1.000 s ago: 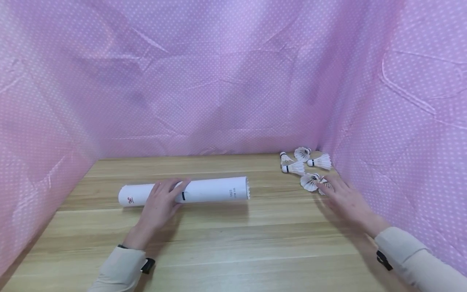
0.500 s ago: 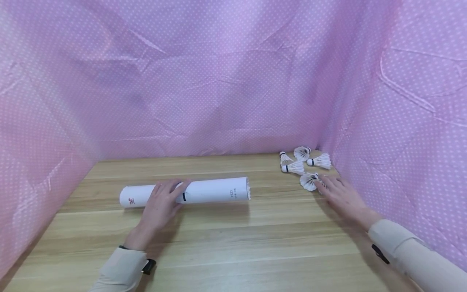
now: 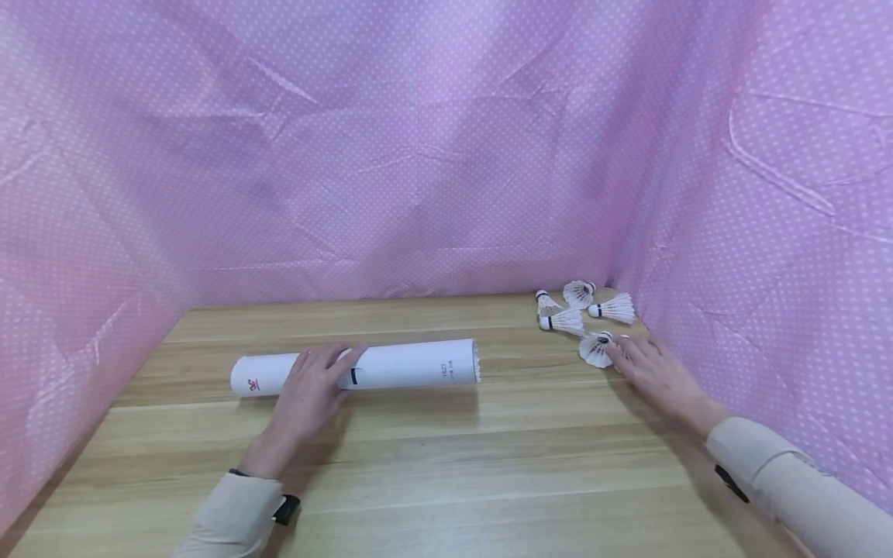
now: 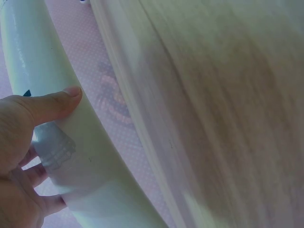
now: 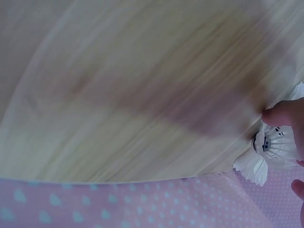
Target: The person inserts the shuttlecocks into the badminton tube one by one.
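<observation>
A white shuttlecock tube [image 3: 412,364] lies crosswise on the wooden table, its jagged-looking end toward the right. My left hand [image 3: 310,391] grips it left of the middle; in the left wrist view the thumb [image 4: 61,102] lies across the tube and the fingers reach round its other side. At the far right, my right hand [image 3: 663,380] holds a shuttlecock [image 5: 280,145] between thumb and fingers, mostly hidden in the head view. Right beside it lies another shuttlecock [image 3: 595,350], its feather skirt facing me.
Behind the right hand lie several more shuttlecocks, among them one on its side [image 3: 562,321] and one near the wall [image 3: 614,308]. Pink dotted cloth [image 3: 418,194] hangs behind the table [image 3: 446,480] and along both sides.
My right hand has shifted slightly left over the shuttlecocks. The shuttlecock beside it has moved slightly right and turned. My left hand keeps its grip on the tube, nearly still.
</observation>
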`<state>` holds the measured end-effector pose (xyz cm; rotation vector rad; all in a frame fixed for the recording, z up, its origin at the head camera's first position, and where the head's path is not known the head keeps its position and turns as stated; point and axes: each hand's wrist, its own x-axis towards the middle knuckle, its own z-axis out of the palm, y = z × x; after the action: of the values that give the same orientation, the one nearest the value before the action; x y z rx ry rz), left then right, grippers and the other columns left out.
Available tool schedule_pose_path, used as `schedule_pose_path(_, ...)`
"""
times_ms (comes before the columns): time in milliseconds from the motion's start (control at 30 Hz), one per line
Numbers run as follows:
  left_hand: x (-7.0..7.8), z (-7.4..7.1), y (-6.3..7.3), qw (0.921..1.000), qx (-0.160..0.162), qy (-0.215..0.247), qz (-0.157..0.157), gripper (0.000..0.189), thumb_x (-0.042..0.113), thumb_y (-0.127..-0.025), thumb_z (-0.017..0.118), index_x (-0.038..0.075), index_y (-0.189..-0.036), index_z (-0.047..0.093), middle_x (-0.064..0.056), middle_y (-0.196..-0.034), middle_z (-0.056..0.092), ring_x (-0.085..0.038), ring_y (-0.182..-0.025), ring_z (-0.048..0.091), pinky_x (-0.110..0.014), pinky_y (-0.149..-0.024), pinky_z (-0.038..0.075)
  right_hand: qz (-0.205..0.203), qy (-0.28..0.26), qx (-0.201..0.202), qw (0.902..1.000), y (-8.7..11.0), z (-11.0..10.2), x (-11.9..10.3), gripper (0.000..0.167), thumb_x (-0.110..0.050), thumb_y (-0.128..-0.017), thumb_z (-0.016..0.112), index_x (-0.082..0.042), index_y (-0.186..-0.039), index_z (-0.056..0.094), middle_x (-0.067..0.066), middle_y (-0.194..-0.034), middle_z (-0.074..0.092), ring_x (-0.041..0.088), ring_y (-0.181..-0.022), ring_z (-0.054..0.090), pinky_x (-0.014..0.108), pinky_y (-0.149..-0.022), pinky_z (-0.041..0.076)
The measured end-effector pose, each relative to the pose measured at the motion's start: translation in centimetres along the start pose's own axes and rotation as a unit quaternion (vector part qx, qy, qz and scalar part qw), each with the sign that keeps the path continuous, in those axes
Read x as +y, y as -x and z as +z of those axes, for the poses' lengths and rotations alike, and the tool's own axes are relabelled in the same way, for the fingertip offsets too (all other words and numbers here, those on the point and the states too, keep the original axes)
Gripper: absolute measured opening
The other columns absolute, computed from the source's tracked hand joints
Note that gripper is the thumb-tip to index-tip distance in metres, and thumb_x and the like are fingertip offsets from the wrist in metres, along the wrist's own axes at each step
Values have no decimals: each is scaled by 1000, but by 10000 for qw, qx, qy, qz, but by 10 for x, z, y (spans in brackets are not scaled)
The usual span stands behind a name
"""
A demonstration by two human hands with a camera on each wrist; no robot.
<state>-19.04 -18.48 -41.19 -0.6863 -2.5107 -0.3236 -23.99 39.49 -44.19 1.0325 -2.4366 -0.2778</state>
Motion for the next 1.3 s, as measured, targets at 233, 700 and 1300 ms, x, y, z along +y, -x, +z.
schedule_pose_path(233, -2, 1, 0, 10000, 32, 11, 66, 87, -4, -65, 91, 15, -143, 55, -18, -128, 60, -39, -116, 56, -63, -104, 37, -171, -12, 346, 9993, 6, -2, 2, 57, 11, -78, 44, 3, -134, 54, 30, -127, 55, 49, -117, 51, 66, -95, 43)
schedule_pose_path(700, 0, 0, -2, 9999, -109, 9, -62, 87, -3, -68, 90, 17, -145, 53, -17, -129, 59, -39, -119, 55, -65, -108, 33, 24, 172, -178, 9997, 15, 4, 16, 77, 14, -66, 68, 0, -139, 50, 33, -135, 48, 50, -121, 48, 65, -100, 40)
schedule_pose_path(1300, 0, 1, -1, 9997, -170, 31, -168, 90, -2, -68, 90, 19, -146, 52, -16, -131, 58, -38, -120, 54, -65, -109, 31, 2307, -979, -245, 9678, 28, 3, 19, 81, -10, -78, 76, 8, -146, 36, 36, -120, 54, 54, -108, 53, 70, -91, 41)
